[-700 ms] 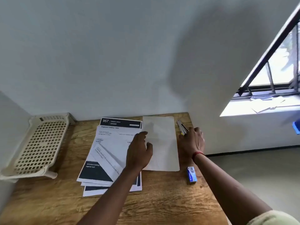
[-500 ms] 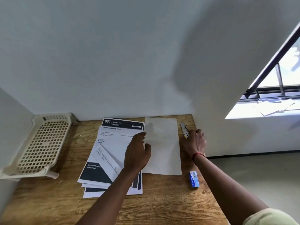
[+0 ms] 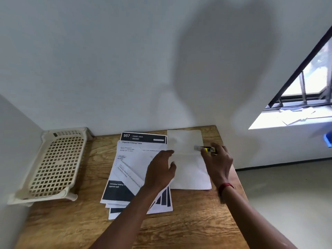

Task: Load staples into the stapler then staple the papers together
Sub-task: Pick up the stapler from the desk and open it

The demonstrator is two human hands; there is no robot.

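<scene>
Wooden table [image 3: 188, 221] against white wall, cream lattice tray [image 3: 53, 164] far left, right hand [image 3: 218, 162] clasped around stapler [image 3: 206, 149] above blank sheet [image 3: 190, 159], left hand [image 3: 159, 173] spread flat across fanned printed papers [image 3: 129, 169] just beside.

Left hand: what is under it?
The left hand lies over the fanned printed papers, its fingertips reaching the blank white sheet. The print beneath the palm is covered. The right hand holds the stapler.
</scene>
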